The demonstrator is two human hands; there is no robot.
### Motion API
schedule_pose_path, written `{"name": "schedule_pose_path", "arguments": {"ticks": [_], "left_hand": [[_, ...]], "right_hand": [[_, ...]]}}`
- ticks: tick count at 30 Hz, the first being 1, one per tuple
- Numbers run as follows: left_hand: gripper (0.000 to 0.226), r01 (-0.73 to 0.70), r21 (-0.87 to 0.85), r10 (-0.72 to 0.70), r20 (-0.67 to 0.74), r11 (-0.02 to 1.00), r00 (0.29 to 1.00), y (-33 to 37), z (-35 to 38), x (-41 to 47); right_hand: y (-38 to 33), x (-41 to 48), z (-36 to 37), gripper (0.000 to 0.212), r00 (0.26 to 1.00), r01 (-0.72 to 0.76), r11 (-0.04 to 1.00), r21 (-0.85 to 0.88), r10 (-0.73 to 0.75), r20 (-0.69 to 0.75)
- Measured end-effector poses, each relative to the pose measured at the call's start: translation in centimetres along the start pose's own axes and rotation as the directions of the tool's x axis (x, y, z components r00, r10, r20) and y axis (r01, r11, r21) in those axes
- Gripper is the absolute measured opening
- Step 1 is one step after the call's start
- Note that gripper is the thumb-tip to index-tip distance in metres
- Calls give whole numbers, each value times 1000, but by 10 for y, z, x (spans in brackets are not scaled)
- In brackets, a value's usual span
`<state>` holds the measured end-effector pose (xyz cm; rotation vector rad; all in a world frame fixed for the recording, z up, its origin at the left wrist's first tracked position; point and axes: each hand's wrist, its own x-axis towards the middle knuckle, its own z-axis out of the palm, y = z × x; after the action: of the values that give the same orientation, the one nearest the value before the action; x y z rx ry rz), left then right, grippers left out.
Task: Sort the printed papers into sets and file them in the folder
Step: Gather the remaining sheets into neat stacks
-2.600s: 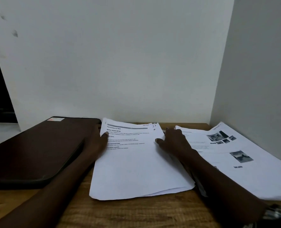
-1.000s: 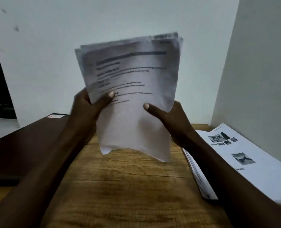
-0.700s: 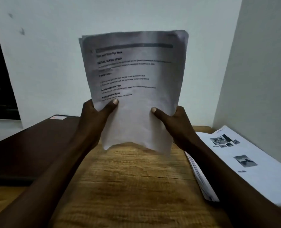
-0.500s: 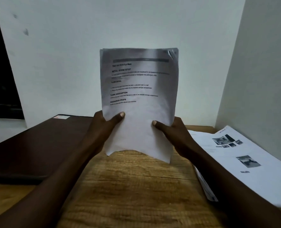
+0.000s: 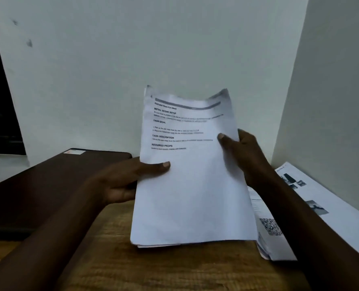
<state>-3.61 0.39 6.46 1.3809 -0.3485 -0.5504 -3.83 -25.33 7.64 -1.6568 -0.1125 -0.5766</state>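
Filing is judged not begun: folder (image 5: 48,185) is closed, 2nd pile (image 5: 321,206) is left lying at right. One set of papers (image 5: 191,185) is held tilted btwn them, lower edge at or just above the table (image 5: 153,269). Side edges are pinched by left hand (image 5: 128,181) and right hand (image 5: 243,152), thumbs in front. Long axis runs near-to-far, heading twd the wall.

Thin white paper, smooth and matt, with black print, for the held stack (image 5: 191,196) and the other pile (image 5: 332,217). Brown wood with rough-looking grain lines for the tabletop (image 5: 153,269). Smooth dark brown cover with a soft shine for the folder (image 5: 37,190), flat matt paint for the wall (image 5: 132,59).
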Motion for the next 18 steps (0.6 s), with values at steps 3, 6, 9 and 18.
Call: {"name": "schedule_pose_path", "arguments": {"ticks": [3,6,9,18], "left_hand": [[35,2,-29,-3,-33,1000,999,1,-7,3],[35,-56,-116,36,-167,992,985,-3,-21,13],[37,-89,-153,45,-270,984,962,-12,-35,21],[29,-153,-121,108,-321,981,941,-36,-38,27]], "right_hand": [[14,-2,0,11,977,-199,979,48,194,88],[34,-7,9,24,924,-360,933,9,354,146],[45,-14,21,31,865,-451,889,-79,457,206],[58,-12,22,9,954,-273,960,-62,278,111]]}}
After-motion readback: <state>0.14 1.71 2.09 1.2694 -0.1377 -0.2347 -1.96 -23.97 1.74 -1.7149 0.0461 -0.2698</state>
